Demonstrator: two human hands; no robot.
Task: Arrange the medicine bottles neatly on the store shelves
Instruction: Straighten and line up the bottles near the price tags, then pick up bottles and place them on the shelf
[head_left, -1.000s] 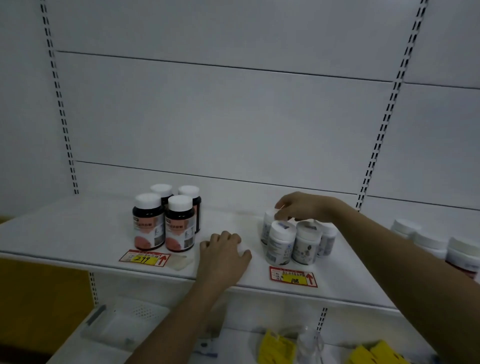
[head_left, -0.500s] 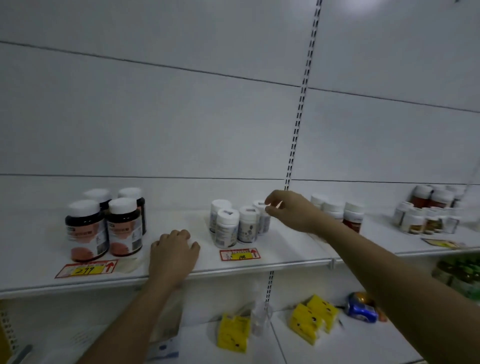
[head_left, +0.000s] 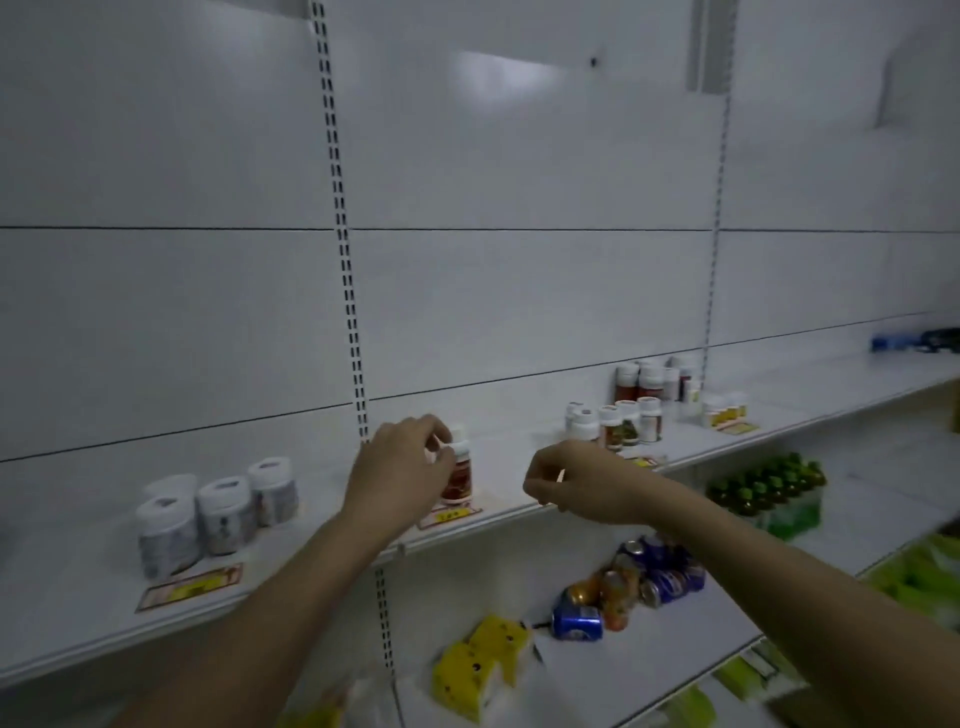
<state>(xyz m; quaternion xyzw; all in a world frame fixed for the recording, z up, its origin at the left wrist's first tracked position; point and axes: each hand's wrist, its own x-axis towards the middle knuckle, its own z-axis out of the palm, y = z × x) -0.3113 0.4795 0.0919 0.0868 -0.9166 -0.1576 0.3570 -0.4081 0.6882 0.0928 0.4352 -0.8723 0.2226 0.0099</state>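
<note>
A small red-labelled bottle (head_left: 459, 480) with a white cap stands near the front of the white shelf (head_left: 78, 597), just right of the slotted upright. My left hand (head_left: 400, 470) is against its left side, with thumb and fingers curled round its cap. A second white cap shows right behind it. My right hand (head_left: 576, 480) hovers over the shelf edge to the right, fingers curled, holding nothing. Several white-capped grey bottles (head_left: 218, 512) stand grouped at the left. More bottles (head_left: 618, 423) stand further right.
At the back right are brown bottles (head_left: 652, 376) and small yellow-labelled jars (head_left: 724, 410). Price tags lie along the shelf front. The shelf below holds drink cans (head_left: 623, 587), yellow packs (head_left: 483, 660) and green bottles (head_left: 763, 483).
The view has swung right along the shelf. My left hand left the shelf front beside the grey bottles and took hold of the red-labelled bottle. My right hand moved right, away from the grey bottles.
</note>
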